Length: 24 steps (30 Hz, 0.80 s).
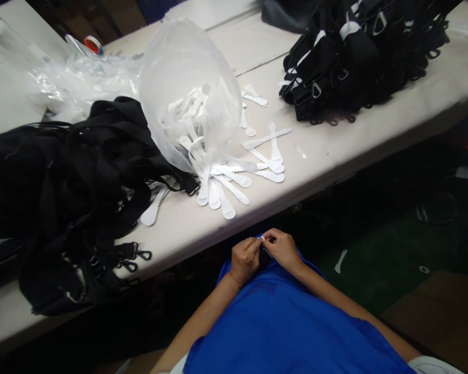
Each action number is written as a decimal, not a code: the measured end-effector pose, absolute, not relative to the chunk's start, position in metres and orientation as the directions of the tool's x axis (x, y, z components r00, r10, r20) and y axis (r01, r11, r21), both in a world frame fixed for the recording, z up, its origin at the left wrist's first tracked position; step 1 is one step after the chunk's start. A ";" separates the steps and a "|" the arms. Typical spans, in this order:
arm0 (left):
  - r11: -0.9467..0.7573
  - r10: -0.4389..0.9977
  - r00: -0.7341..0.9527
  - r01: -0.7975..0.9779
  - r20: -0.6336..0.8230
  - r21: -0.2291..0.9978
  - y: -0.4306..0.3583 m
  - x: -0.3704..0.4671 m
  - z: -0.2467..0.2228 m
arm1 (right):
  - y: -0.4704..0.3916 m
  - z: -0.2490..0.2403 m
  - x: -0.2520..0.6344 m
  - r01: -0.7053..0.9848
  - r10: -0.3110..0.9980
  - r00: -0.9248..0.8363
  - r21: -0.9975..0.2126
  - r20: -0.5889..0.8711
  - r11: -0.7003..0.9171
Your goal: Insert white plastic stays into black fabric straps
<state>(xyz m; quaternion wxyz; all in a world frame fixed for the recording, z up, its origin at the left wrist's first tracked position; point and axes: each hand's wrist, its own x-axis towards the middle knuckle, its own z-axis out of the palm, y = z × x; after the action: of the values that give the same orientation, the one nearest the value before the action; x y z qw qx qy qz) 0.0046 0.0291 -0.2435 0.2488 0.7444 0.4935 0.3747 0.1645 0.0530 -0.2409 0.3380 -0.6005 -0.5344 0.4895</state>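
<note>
Over my lap, below the table edge, my left hand (pixel 245 261) and my right hand (pixel 284 250) meet with fingertips pinched together. Between them shows the small end of a white toothed strip (pixel 262 238), mostly covered by the fingers. Something black, perhaps strap webbing, lies under it between the hands. On the table ahead, several more white toothed strips (pixel 228 208) with rounded ends spill from the mouth of a clear plastic bag (pixel 187 57).
A heap of black straps (pixel 62 171) with metal hooks covers the table's left side. Another pile of black straps (pixel 343 62) with white strips stands at the back right. Clear plastic wrapping (pixel 89 72) and a roll of tape (pixel 93 44) lie behind. One strip (pixel 340 261) is on the green floor.
</note>
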 end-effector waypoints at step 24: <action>-0.276 0.912 0.411 0.591 0.012 0.758 0.056 -0.009 -0.204 | 0.034 -0.239 0.167 0.251 0.998 0.008 -0.966 -0.066 -0.065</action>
<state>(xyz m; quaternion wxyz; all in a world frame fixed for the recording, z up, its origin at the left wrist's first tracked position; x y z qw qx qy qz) -0.0095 0.0555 -0.2035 0.3476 0.7647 0.4911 0.2309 0.1669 0.0339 -0.2391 0.4159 -0.5753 -0.5425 0.4492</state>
